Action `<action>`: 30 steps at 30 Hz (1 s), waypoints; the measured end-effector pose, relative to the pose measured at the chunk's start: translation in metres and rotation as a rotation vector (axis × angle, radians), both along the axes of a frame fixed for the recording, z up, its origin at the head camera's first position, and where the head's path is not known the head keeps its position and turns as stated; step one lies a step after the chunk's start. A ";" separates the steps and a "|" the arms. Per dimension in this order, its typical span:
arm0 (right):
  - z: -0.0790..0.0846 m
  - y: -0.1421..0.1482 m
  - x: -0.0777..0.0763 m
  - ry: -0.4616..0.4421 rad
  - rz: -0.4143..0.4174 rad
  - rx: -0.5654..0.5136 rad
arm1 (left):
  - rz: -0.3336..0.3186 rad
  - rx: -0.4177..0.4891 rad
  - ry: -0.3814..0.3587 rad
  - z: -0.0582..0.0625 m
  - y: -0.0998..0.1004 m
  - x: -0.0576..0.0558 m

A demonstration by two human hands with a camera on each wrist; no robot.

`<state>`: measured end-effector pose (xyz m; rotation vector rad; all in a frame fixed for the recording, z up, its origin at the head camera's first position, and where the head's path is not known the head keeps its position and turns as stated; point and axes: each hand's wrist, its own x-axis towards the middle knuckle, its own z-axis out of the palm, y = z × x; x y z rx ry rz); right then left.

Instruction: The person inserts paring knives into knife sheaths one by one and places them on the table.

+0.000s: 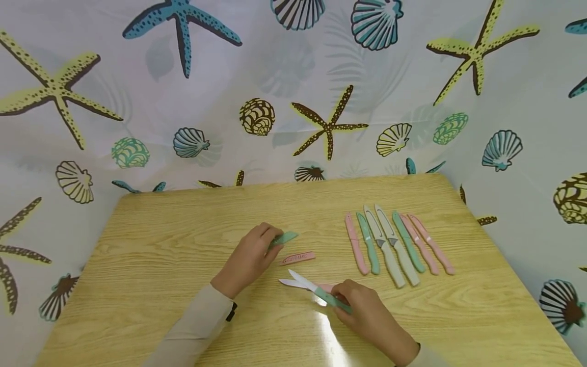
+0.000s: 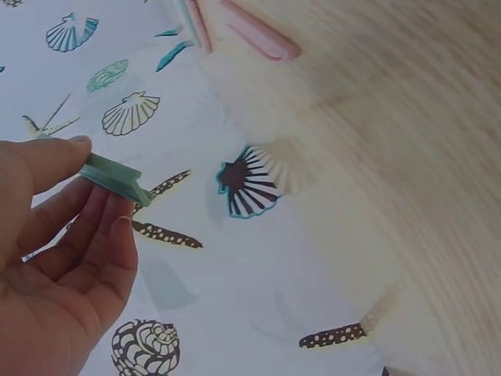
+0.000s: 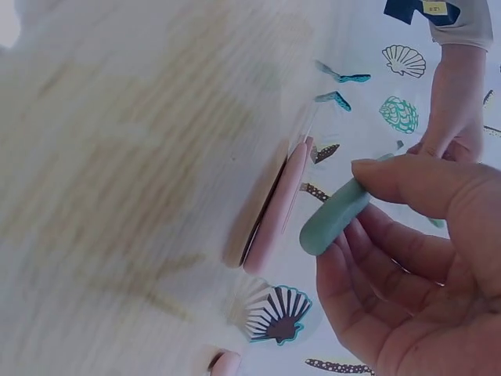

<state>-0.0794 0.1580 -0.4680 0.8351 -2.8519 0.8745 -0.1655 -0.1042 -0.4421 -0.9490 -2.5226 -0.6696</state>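
Note:
My left hand (image 1: 249, 257) pinches a green knife sheath (image 1: 286, 237) between thumb and fingers. Its hollow, open end faces outward in the left wrist view, where the sheath (image 2: 117, 177) looks empty. My right hand (image 1: 364, 312) grips the green handle of a paring knife (image 1: 331, 298), whose bare white blade points up and left. In the right wrist view the rounded handle end (image 3: 333, 223) shows between thumb and fingers. Just behind that knife, a pink-handled knife (image 1: 326, 288) lies on the table with its blade bare. A pink sheath with lettering (image 1: 298, 258) lies between the hands.
On the right of the wooden table (image 1: 183, 219), several knives lie side by side with their blades covered: pink (image 1: 356, 244), green (image 1: 369, 247), white (image 1: 392, 262) and others. A cloth printed with shells and starfish (image 1: 284, 66) hangs behind the table.

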 end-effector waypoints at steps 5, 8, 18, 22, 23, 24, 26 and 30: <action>-0.001 -0.003 0.001 0.028 -0.013 -0.042 | -0.057 0.101 0.017 0.012 0.002 0.004; -0.002 -0.004 0.002 0.043 -0.020 -0.062 | -0.089 0.165 0.019 0.017 0.004 0.007; -0.008 -0.008 -0.003 0.139 -0.050 -0.125 | -0.192 0.384 -0.063 0.023 0.012 0.010; -0.010 -0.011 -0.005 0.151 -0.044 -0.161 | -0.207 0.450 -0.101 0.024 0.013 0.011; -0.010 -0.011 -0.005 0.153 -0.041 -0.173 | -0.208 0.467 -0.114 0.023 0.013 0.011; -0.010 -0.012 -0.005 0.154 -0.038 -0.186 | -0.208 0.485 -0.131 0.023 0.014 0.011; -0.010 -0.014 -0.005 0.154 -0.038 -0.209 | -0.203 0.520 -0.166 0.025 0.015 0.013; -0.009 -0.017 -0.004 0.125 -0.048 -0.254 | -0.190 0.580 -0.226 0.040 0.019 0.024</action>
